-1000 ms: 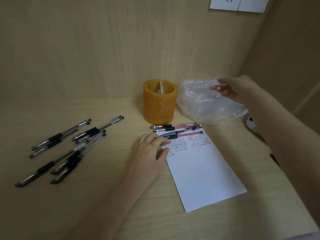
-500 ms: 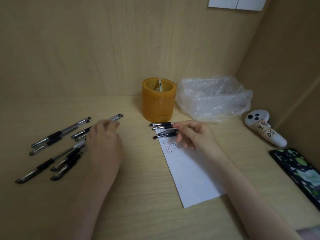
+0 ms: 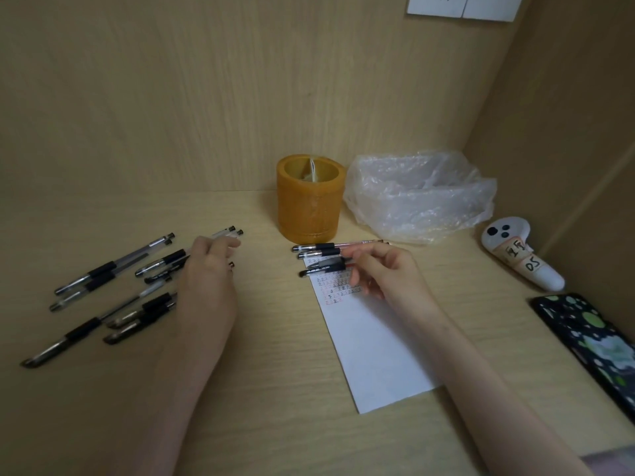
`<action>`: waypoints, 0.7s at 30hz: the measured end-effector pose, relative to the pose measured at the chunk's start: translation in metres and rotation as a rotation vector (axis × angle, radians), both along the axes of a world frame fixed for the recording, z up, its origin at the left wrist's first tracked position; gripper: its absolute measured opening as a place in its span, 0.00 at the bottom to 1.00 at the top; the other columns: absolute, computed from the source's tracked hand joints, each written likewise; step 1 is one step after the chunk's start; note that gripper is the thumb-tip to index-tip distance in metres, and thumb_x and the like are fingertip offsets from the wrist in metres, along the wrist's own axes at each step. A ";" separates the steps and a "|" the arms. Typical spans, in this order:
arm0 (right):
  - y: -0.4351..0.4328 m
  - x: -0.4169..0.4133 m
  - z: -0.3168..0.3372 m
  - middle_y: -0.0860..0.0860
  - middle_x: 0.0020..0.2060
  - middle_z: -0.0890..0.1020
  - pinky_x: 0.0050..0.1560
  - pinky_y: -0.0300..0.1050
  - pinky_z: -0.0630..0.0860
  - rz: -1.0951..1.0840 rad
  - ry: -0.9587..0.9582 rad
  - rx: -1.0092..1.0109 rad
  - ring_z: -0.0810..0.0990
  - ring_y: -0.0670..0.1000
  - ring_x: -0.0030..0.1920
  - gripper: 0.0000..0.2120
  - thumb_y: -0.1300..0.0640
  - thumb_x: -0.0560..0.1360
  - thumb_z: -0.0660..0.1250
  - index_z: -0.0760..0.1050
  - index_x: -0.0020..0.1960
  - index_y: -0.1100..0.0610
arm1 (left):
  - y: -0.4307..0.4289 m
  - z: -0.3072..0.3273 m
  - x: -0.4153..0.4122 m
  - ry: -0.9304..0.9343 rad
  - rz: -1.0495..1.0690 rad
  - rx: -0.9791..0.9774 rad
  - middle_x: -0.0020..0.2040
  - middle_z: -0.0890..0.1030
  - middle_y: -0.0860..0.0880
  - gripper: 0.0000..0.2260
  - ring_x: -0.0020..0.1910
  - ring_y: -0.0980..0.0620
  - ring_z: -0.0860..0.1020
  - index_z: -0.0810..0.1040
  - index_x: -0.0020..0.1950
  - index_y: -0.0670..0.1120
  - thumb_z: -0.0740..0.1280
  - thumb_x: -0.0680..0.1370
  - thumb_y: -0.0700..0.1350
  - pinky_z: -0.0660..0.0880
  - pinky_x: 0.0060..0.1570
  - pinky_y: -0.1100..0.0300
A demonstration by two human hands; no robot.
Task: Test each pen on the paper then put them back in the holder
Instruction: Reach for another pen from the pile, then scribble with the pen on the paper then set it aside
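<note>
on the paper (image 3: 371,338), right hand (image 3: 385,276) fingers curl onto pens (image 3: 321,257); left hand (image 3: 206,269) grip unclear.

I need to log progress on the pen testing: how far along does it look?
Done: the white paper sheet carries rows of test marks at its top. In hand: the right hand reaches the small pen group on the sheet's top edge, while the left hand touches the scattered black pens. Left: no pen shows in the orange cylindrical holder; all lie on the desk.

Twelve pens (image 3: 118,266), one holder (image 3: 311,201), one paper (image 3: 374,345)
</note>
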State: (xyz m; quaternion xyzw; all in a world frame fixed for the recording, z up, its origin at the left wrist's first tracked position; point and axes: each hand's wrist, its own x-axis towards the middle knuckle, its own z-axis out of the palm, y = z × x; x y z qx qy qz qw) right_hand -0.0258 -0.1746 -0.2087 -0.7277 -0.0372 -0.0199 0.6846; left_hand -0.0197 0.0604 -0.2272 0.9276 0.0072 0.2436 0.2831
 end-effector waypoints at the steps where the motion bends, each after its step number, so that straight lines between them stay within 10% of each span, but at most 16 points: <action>1: 0.000 0.000 0.000 0.50 0.25 0.78 0.24 0.30 0.64 0.000 0.001 -0.008 0.70 0.44 0.23 0.09 0.64 0.79 0.61 0.80 0.47 0.59 | -0.001 0.001 0.000 0.007 -0.007 -0.009 0.54 0.74 0.40 0.19 0.50 0.43 0.77 0.77 0.58 0.40 0.62 0.71 0.24 0.74 0.51 0.50; 21: 0.017 -0.010 0.000 0.52 0.30 0.80 0.25 0.38 0.70 0.288 -0.007 0.129 0.76 0.47 0.27 0.16 0.59 0.70 0.70 0.76 0.55 0.64 | -0.048 0.022 -0.020 -0.224 -0.567 -0.214 0.53 0.71 0.52 0.32 0.46 0.60 0.76 0.65 0.65 0.53 0.71 0.69 0.30 0.70 0.51 0.74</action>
